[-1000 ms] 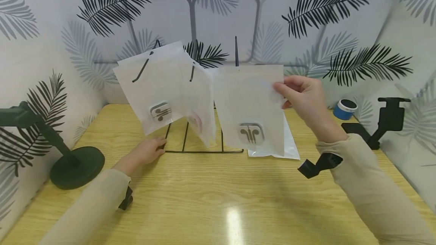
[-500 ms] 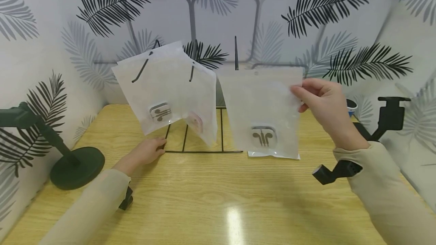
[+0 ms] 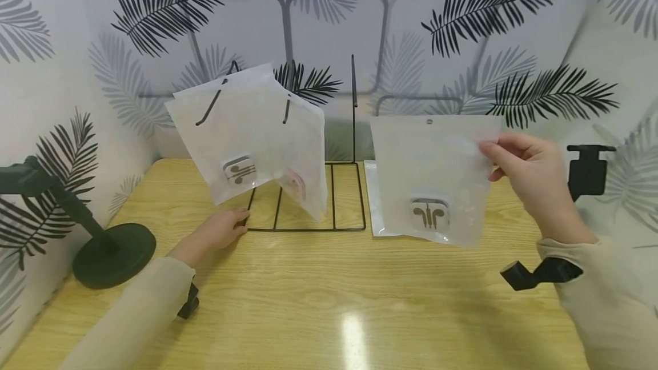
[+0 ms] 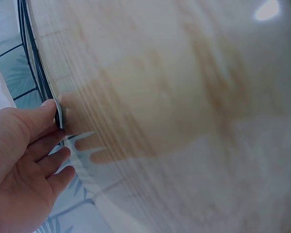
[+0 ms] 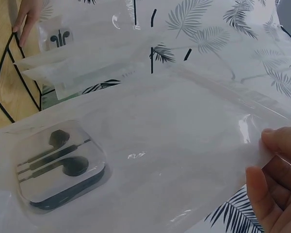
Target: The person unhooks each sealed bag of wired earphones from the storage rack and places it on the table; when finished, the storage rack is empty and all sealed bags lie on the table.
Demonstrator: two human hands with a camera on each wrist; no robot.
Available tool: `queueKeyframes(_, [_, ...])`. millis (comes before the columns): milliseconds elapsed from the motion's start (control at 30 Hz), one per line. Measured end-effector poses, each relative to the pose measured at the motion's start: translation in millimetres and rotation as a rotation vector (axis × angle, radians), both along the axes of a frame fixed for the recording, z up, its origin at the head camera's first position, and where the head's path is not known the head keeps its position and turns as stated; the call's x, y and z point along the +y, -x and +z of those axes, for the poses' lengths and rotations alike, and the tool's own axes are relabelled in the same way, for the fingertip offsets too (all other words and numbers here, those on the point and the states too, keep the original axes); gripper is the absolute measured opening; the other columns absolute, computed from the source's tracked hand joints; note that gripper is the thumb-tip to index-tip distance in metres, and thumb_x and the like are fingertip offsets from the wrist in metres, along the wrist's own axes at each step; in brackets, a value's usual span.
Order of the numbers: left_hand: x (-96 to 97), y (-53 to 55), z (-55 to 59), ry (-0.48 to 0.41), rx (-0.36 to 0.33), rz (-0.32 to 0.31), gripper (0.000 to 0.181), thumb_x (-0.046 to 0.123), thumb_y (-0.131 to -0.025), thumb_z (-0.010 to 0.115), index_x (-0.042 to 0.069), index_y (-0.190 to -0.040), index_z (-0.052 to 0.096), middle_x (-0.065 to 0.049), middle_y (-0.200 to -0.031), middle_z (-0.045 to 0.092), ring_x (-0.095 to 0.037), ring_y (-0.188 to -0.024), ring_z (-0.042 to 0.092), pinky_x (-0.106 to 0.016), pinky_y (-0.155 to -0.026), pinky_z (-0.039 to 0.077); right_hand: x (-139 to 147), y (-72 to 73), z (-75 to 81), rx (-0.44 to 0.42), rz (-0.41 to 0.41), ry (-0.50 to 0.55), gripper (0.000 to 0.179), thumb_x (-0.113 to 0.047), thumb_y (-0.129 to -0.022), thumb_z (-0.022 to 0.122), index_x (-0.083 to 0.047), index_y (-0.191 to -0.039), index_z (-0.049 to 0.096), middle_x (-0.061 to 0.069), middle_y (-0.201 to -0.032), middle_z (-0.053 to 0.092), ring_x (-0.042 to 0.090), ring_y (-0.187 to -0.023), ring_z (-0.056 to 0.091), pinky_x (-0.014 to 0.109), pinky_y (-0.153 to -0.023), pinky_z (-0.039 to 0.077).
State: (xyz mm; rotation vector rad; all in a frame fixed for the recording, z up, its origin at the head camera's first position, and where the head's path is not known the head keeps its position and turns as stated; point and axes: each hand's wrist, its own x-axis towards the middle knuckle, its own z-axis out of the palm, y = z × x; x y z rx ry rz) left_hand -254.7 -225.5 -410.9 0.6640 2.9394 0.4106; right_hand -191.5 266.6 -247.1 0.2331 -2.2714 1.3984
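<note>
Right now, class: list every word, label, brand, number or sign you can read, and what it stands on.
No readable words, brands or numbers.
Held bag in the right hand: earphone picture only, no lettering.
Hanging bags on the wire rack: earphone picture; a pinkish mark, too blurred to read.

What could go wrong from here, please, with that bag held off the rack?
The right hand pinches the bag by one edge only, so it might slip or swing. Two bags hang tilted on the rack; a nudge could drop them. The left hand only touches the rack's base, so the rack may tip.
</note>
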Motion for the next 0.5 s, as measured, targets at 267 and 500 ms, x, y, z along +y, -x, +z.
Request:
queueKeyframes(267, [0.0, 0.5, -0.4, 0.000, -0.006, 0.010, 0.044, 0.009, -0.093, 0.055, -0.011, -0.130, 0.044, -0.028, -0.134, 0.040, -0.044, -0.122, 0.037, -0.052, -0.100, 0.032, 26, -3.9, -7.1, -0.029, -0.125, -0.007, 0.023, -0.024, -0.083, 0.069, -0.005, -0.096, 0.070, -0.010, -0.072, 0.065, 0.009, -0.050, 0.058, 0.015, -0.055, 0.051])
queueKeyframes(500, [0.4, -1.2, 0.4, -0.009, -0.016, 0.015, 0.045, 0.010, -0.093, 0.055, -0.011, -0.131, 0.043, -0.029, -0.135, 0.038, -0.044, -0.123, 0.036, -0.053, -0.100, 0.032, 53, -4.4, -11.5, -0.040, -0.152, 0.051, 0.012, -0.020, -0.083, 0.069, -0.015, -0.093, 0.072, -0.014, -0.074, 0.065, 0.009, -0.046, 0.058, 0.015, -0.050, 0.049])
